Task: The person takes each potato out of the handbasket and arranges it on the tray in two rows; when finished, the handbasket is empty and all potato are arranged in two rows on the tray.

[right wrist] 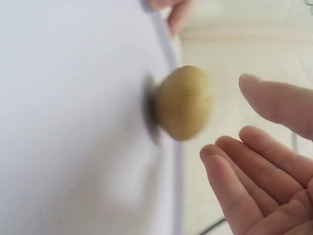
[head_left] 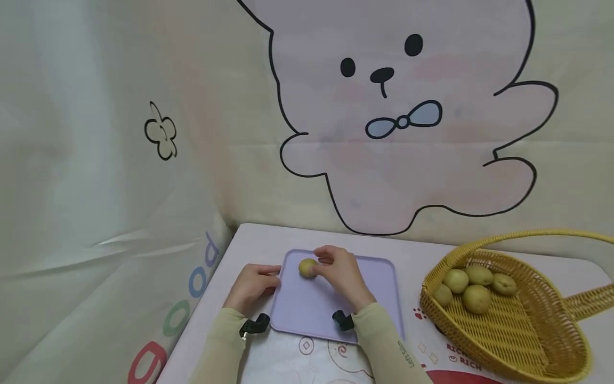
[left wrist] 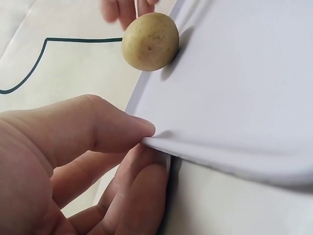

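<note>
A small round potato (head_left: 307,268) sits on a lilac tray (head_left: 312,309), towards its far left corner. My left hand (head_left: 254,285) pinches the tray's left rim; in the left wrist view the thumb (left wrist: 139,128) lies on top and the other fingers are bent underneath. Over the tray, my right hand (head_left: 341,274) is just right of the potato. The right wrist view shows its thumb and fingers (right wrist: 234,191) spread and apart from the potato (right wrist: 185,104), with nothing between them.
To the right stands a yellow woven basket (head_left: 537,330) with a tall handle, holding several potatoes (head_left: 477,299). A printed cloth (head_left: 451,357) covers the table. Behind the table hangs a sheet (head_left: 479,176) with a cartoon bear.
</note>
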Demonstrator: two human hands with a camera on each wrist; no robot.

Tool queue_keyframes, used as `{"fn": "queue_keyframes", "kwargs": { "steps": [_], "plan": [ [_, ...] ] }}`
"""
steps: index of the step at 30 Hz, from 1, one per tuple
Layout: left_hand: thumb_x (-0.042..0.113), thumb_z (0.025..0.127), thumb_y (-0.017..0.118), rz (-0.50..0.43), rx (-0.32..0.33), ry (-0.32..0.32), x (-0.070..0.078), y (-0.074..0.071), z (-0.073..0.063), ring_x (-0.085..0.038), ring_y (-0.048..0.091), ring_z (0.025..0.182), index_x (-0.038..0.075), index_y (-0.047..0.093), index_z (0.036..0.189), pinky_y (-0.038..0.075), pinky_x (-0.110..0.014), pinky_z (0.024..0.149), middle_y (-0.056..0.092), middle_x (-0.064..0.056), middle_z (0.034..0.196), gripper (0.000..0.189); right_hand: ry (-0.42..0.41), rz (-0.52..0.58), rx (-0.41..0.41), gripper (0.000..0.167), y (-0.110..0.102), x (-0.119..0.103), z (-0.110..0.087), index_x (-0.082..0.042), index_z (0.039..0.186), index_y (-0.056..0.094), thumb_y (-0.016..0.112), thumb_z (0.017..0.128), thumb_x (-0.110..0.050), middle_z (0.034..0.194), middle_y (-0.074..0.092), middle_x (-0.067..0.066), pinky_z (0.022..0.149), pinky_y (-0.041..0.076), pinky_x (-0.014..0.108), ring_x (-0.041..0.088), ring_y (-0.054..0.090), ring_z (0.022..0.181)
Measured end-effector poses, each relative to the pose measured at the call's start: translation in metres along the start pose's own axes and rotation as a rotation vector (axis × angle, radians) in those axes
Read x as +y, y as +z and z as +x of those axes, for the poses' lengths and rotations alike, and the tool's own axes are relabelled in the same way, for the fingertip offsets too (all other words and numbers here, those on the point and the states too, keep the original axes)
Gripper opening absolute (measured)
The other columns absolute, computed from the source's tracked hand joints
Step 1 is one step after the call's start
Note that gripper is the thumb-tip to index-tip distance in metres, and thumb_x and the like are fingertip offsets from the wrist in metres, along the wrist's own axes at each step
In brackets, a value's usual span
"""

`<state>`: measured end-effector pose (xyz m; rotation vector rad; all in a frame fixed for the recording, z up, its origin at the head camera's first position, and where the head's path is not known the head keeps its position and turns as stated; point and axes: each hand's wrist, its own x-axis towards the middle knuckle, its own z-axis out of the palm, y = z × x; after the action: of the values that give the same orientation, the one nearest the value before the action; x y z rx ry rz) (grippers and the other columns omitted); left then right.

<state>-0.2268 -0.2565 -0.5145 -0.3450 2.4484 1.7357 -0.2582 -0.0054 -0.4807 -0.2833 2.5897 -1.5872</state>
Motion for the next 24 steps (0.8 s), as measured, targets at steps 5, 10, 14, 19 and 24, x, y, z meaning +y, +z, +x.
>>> {"fn": "queue_keyframes", "kwargs": {
  "steps": [5, 10, 14, 19, 24],
  "plan": [
    [0.007, 0.08, 0.082, 0.047, 0.038, -0.05, -0.002, -0.031, -0.002, -0.011, 0.07, 0.083, 0.008, 0.082, 0.125, 0.058, -0.023, 0.073, 0.081, -0.011, 0.116, 0.045, -0.057, -0.047, -0.062, 0.039, -0.012, -0.02, -0.024, -0.012, 0.125, 0.078, 0.089, 0.089, -0.021, 0.127, 0.079, 0.01, 0.101, 0.062, 0.046, 0.028, 0.077, 0.116],
    [0.011, 0.086, 0.082, 0.072, 0.046, -0.092, -0.01, -0.051, 0.001, -0.012, 0.071, 0.098, 0.009, 0.078, 0.133, 0.061, -0.025, 0.081, 0.074, -0.017, 0.137, 0.047, -0.113, -0.127, -0.121, 0.036, -0.056, -0.023, -0.062, -0.016, 0.124, 0.078, 0.087, 0.09, -0.024, 0.127, 0.079, 0.006, 0.099, 0.063, 0.041, 0.027, 0.077, 0.115],
    [0.01, 0.087, 0.083, 0.068, 0.051, -0.102, -0.017, -0.059, 0.001, -0.012, 0.071, 0.096, 0.007, 0.076, 0.135, 0.061, -0.025, 0.081, 0.072, -0.019, 0.14, 0.049, -0.173, -0.199, -0.126, 0.036, -0.103, -0.017, -0.093, -0.015, 0.123, 0.079, 0.088, 0.09, -0.028, 0.123, 0.08, 0.004, 0.093, 0.065, 0.035, 0.027, 0.078, 0.111],
    [0.009, 0.085, 0.083, 0.066, 0.063, -0.109, -0.024, -0.066, -0.001, -0.01, 0.069, 0.089, 0.006, 0.076, 0.135, 0.059, -0.023, 0.077, 0.075, -0.017, 0.132, 0.051, -0.152, -0.385, -0.073, 0.039, -0.159, -0.005, -0.113, -0.019, 0.122, 0.08, 0.09, 0.088, -0.035, 0.119, 0.081, -0.001, 0.091, 0.064, 0.035, 0.021, 0.079, 0.108],
    [0.009, 0.084, 0.083, 0.054, 0.081, -0.095, -0.028, -0.069, 0.001, -0.01, 0.069, 0.087, 0.005, 0.076, 0.135, 0.058, -0.023, 0.075, 0.079, -0.014, 0.122, 0.052, -0.054, -0.481, -0.027, 0.047, -0.212, 0.01, -0.102, -0.017, 0.126, 0.078, 0.087, 0.089, -0.045, 0.123, 0.08, 0.008, 0.09, 0.065, 0.047, 0.029, 0.078, 0.111]
  ]
}}
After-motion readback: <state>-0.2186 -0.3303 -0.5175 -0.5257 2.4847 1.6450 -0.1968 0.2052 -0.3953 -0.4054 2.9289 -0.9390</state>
